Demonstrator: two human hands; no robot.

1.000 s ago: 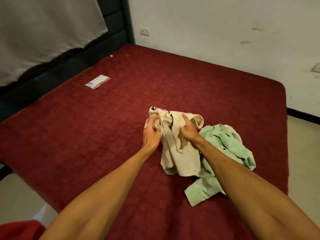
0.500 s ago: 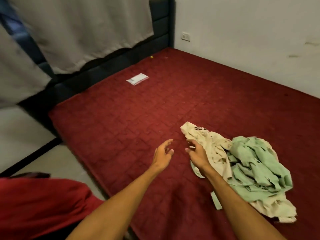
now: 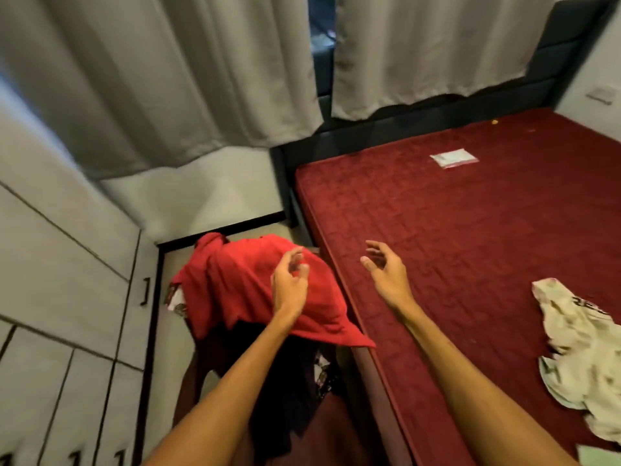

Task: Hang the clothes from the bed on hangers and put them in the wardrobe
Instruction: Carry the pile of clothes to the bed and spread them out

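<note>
A crumpled cream shirt [image 3: 584, 351] lies on the dark red bed [image 3: 470, 230] at the right edge, a corner of a pale green garment [image 3: 601, 455] showing below it. A red garment [image 3: 235, 290] is heaped on darker clothes [image 3: 285, 391] on the floor side, between the bed and the white wardrobe [image 3: 60, 297]. My left hand [image 3: 289, 287] hovers over the red garment with loosely curled fingers, holding nothing. My right hand [image 3: 386, 274] hangs above the bed's left edge, fingers relaxed and empty.
Grey curtains [image 3: 168, 79] hang behind the bed's dark headboard [image 3: 420, 122]. A small clear packet [image 3: 454, 158] lies on the bed near the head end. Wardrobe doors with black handles [image 3: 145, 291] line the left side.
Both hands let go of the cream shirt, which now lies on the bed. The view has swung left, toward the red garment and wardrobe, and the hands moved with it.
</note>
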